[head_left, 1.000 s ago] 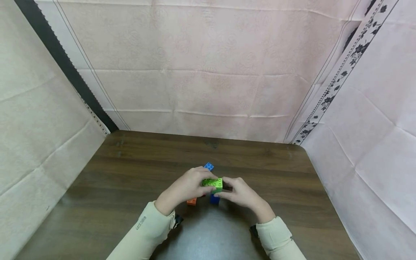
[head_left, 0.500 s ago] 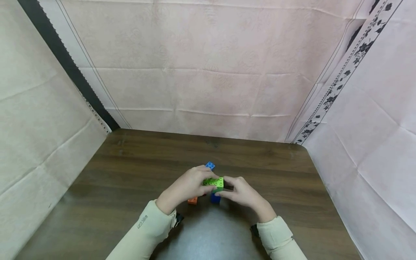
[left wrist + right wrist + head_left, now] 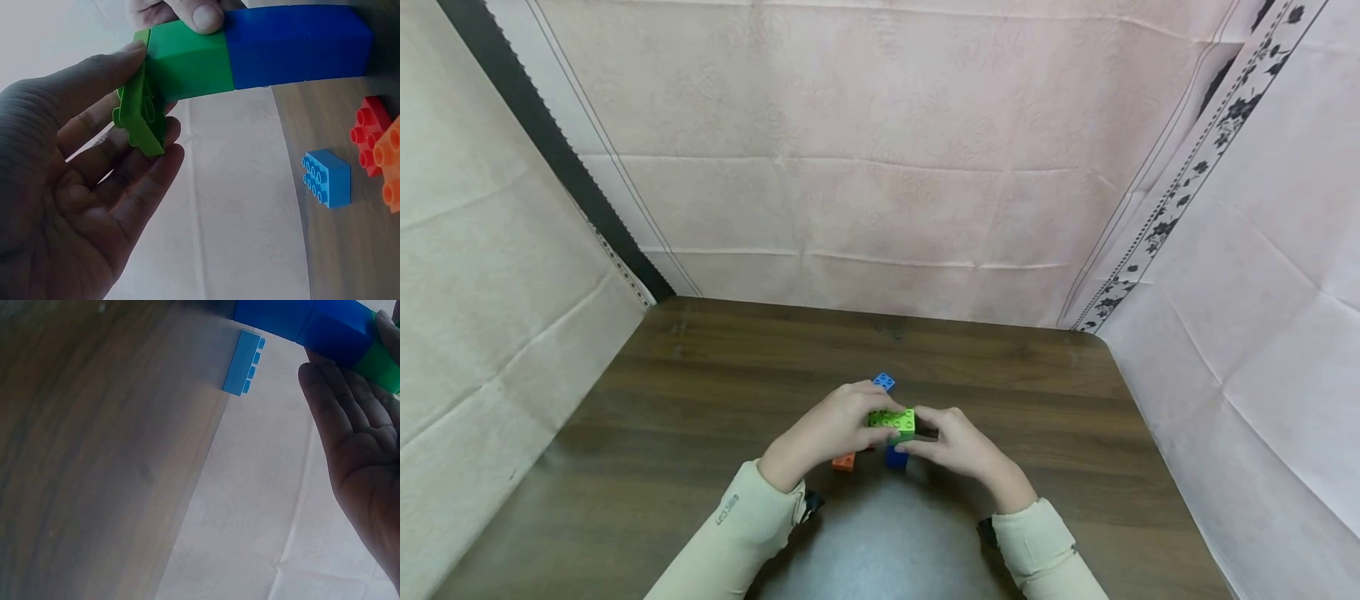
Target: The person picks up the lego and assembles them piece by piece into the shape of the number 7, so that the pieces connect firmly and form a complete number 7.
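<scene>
A tower of two dark blue bricks (image 3: 297, 47) with a green brick (image 3: 190, 59) on top rises from the table. On the tower's top sits a lime green brick (image 3: 892, 421), jutting out to the left past the green one. My left hand (image 3: 846, 421) pinches this lime brick, thumb on the near side and fingers on the far side. From the right, my right hand (image 3: 951, 446) grips the green brick between thumb and fingers, its thumb flat on that brick's side in the left wrist view.
Behind the tower lies a light blue brick (image 3: 328, 178) on the wooden table (image 3: 1037, 400). An orange brick (image 3: 844, 462) and a red brick (image 3: 370, 134) lie to the left, partly under my left hand. Pale cloth (image 3: 880, 167) hangs around the table's back and sides.
</scene>
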The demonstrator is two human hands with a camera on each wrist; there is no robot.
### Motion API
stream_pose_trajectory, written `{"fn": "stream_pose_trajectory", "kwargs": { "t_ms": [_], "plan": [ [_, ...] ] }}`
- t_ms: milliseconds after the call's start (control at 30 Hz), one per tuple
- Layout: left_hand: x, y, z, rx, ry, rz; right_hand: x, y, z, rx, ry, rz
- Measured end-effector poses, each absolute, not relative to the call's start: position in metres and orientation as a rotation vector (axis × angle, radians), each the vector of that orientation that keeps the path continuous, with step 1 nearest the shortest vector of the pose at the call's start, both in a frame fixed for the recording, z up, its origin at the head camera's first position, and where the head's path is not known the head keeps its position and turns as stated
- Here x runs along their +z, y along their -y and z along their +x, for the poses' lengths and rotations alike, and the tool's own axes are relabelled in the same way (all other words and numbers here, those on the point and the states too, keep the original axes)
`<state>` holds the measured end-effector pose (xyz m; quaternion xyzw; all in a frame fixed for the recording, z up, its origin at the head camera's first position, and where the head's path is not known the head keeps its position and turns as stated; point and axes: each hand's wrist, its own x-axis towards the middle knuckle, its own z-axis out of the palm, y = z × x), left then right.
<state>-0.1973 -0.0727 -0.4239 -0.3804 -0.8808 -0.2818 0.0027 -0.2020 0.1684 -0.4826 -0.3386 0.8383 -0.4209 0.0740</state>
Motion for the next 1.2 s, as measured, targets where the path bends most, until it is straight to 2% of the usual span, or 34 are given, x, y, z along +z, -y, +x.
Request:
{"fn": "stream_pose_trajectory", "kwargs": {
  "t_ms": [1200],
  "plan": [
    [-0.433,0.078,-0.195,-0.947,2.683,-1.216,-0.483,-0.167,-0.2,-1.308,-2.513,-0.988]
  ]
}}
